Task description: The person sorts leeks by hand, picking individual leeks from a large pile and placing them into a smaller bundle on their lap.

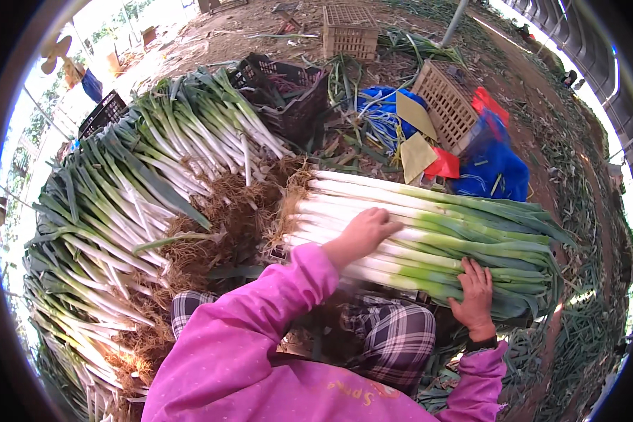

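A wide row of trimmed leeks point(394, 211) lies side by side in front of me, roots to the left and green leaves to the right. My left hand point(362, 235) is over the white stems, fingers pointing right and slightly bent, not wrapped round any stem. Lower right, my right hand point(475, 292) presses on the green part near the row's close edge, its fingers spread. Left of me, a long curved heap of leeks point(112, 211) has its brown roots point(197, 260) turned toward me. Whatever supports the row is mostly hidden.
Behind the heap stands a dark plastic crate point(288, 98). Beyond the row are a tan crate point(446, 105), blue plastic bags point(489, 169), yellow card pieces point(416, 156) and blue-white ties point(387, 116). Another tan crate point(350, 34) stands farther back. Leaf scraps point(555, 359) litter the ground at right.
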The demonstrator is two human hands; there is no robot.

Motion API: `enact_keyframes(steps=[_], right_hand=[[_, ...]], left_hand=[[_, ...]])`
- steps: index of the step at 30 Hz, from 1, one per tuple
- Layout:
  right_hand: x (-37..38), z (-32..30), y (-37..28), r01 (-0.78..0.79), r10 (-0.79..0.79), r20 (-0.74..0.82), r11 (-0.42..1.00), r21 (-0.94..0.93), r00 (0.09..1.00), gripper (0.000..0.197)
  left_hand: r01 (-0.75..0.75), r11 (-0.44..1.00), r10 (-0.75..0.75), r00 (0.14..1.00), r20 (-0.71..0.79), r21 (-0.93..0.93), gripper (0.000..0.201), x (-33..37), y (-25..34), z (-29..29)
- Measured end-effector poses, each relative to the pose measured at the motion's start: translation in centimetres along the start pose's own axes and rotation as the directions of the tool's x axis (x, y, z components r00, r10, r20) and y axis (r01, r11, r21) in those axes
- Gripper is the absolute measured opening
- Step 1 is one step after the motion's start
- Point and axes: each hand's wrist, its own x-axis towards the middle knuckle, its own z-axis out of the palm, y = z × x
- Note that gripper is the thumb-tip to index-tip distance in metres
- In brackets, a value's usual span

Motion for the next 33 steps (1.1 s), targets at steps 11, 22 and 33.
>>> enact_keyframes(steps=[11, 22, 33], right_hand=[[0.6, -1.8, 1.0, 0.053, -0.050, -0.030, 0.992, 0.116, 0.998, 0.036], [9.8, -1.3, 5.8, -0.077, 0.095, 0.254, 0.994, -0.081, 0.962, 0.035], [8.7, -1.2, 3.9, -0.222, 0.225, 0.148, 0.974, -0.038, 0.963, 0.036]], left_hand=[[0.056, 0.997, -0.059, 0.996, 0.072, 0.048, 0.031, -1.3, -2.0, -0.5], [0.415, 0.898, -0.440, 0.842, 0.312, 0.147, 0.070, -4.5, -9.8, -5.3], [0.474, 0.877, -0.478, 0.843, 0.249, 0.077, 0.064, -5.6, -9.7, -3.9]])
